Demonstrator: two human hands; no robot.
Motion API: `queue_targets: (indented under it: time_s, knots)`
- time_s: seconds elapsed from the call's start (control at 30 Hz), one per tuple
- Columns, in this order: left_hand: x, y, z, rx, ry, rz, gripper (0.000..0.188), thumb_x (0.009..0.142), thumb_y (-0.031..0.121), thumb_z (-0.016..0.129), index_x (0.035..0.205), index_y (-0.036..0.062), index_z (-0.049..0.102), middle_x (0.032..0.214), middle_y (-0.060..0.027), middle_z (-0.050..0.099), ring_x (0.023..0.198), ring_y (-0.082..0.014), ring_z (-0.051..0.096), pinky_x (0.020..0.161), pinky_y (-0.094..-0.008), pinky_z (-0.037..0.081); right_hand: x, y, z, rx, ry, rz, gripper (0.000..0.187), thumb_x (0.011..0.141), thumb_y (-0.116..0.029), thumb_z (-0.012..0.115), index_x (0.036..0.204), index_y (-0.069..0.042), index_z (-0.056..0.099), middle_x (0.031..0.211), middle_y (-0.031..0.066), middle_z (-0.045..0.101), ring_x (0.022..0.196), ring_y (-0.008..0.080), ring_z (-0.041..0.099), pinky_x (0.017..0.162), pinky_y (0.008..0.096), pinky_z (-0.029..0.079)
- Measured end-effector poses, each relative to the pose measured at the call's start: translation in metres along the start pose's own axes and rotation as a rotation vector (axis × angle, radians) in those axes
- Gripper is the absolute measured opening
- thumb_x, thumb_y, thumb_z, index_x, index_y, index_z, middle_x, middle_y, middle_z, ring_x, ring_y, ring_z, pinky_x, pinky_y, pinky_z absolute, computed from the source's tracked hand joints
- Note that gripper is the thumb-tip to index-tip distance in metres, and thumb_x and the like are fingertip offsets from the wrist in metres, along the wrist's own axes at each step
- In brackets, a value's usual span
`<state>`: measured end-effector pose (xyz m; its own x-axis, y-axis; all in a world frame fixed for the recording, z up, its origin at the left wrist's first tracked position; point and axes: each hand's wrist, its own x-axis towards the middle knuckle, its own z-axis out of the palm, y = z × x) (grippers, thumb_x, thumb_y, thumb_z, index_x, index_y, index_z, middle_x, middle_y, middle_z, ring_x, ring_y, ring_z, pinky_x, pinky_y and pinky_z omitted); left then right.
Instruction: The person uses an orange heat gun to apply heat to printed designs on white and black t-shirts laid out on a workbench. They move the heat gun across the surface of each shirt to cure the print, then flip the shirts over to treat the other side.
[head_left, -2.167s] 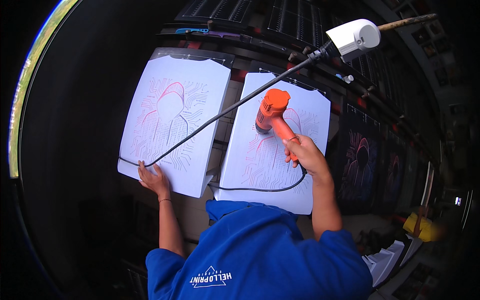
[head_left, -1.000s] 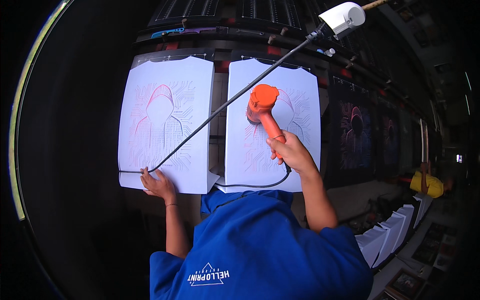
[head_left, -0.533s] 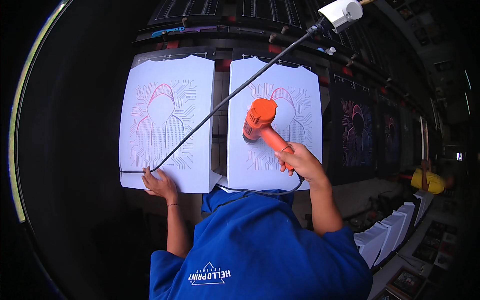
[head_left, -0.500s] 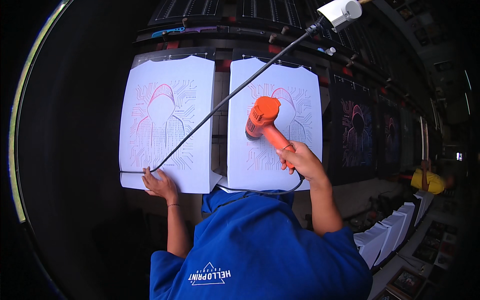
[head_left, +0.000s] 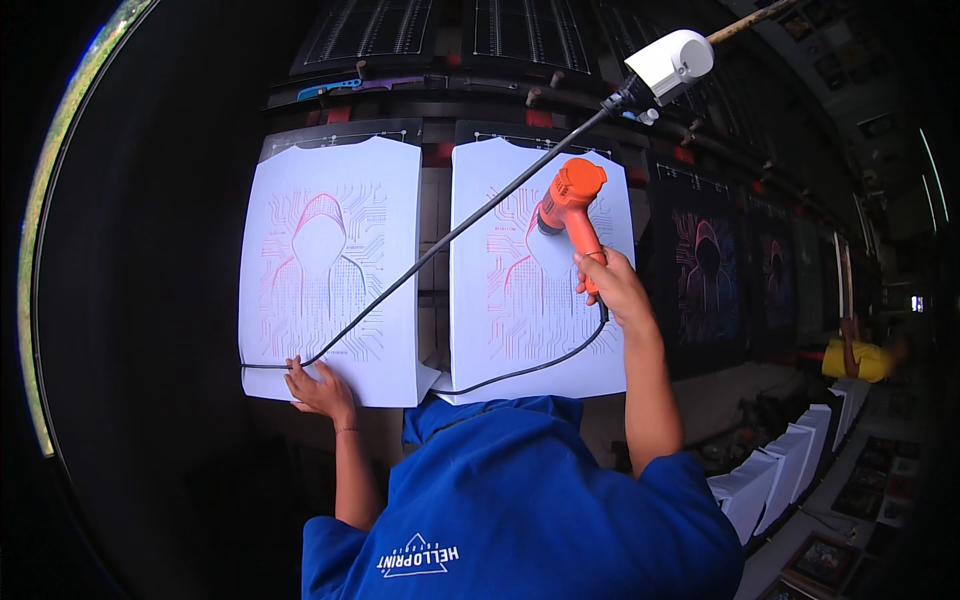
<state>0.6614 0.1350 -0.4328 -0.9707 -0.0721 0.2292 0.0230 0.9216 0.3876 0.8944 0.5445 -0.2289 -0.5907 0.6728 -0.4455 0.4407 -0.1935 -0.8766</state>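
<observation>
My right hand (head_left: 615, 285) is wrapped round the handle of an orange heat gun (head_left: 580, 185). The gun is over the right white T-shirt (head_left: 525, 290), its dark nozzle pointing at the upper part of a printed hooded figure. At the lower edge of the left white T-shirt (head_left: 325, 265), my left hand (head_left: 322, 390) holds a black power cord (head_left: 420, 262) with its fingertips. That cord runs slantwise across both shirts from a white plug socket (head_left: 672, 65) at upper right. Both shirts lie flat on dark boards, printed with the same red and dark circuit-pattern figure.
Black shirts (head_left: 705, 260) with a similar print lie to the right. A dark rail beyond the shirts holds a blue tool (head_left: 330, 88) and a purple one. White shirts (head_left: 775, 465) hang in a row at lower right. A person in yellow (head_left: 855, 360) is farther off.
The heat gun in my right hand has moved up and right over the right shirt. My left hand still holds the cord. The whole view has shifted slightly.
</observation>
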Motion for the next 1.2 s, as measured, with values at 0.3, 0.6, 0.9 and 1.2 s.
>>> queue_targets:
  time_s: [0.3,0.6,0.9,1.2]
  knots:
    - [-0.001,0.003,-0.004,0.022,-0.012,-0.014,0.042,0.091,0.027,0.057,0.131,0.0124,0.051,0.145,-0.0040,0.046,0.140,-0.0288,0.028,0.109,-0.0631,0.008,0.022,-0.017,-0.010,0.010,-0.031,0.018,0.030,0.090,-0.030,0.063,0.098,-0.001,0.057,0.072,0.0022,0.056,0.061,0.0097,0.058,0.045,0.0221,0.043]
    - [-0.001,0.005,-0.006,0.040,-0.010,-0.016,0.043,0.091,0.025,0.057,0.132,0.0116,0.050,0.146,-0.0047,0.044,0.140,-0.0296,0.029,0.110,-0.0630,0.009,0.050,-0.024,-0.026,0.054,0.024,0.010,0.030,0.090,-0.031,0.063,0.096,-0.002,0.058,0.072,0.0018,0.056,0.062,0.0095,0.058,0.045,0.0224,0.044]
    - [0.000,0.005,-0.004,0.060,-0.021,-0.003,0.044,0.092,0.024,0.056,0.133,0.0112,0.048,0.146,-0.0053,0.044,0.139,-0.0305,0.029,0.109,-0.0633,0.010,0.063,-0.020,-0.036,0.121,0.080,0.009,0.031,0.089,-0.031,0.065,0.097,-0.001,0.058,0.073,0.0023,0.056,0.061,0.0098,0.058,0.045,0.0223,0.044]
    - [0.001,-0.003,0.001,0.057,-0.014,0.039,0.045,0.092,0.026,0.056,0.134,0.0121,0.047,0.147,-0.0052,0.042,0.139,-0.0310,0.028,0.109,-0.0636,0.011,0.055,-0.018,-0.035,0.098,0.093,0.000,0.029,0.089,-0.030,0.064,0.092,-0.002,0.058,0.073,0.0026,0.056,0.062,0.0103,0.058,0.046,0.0226,0.043]
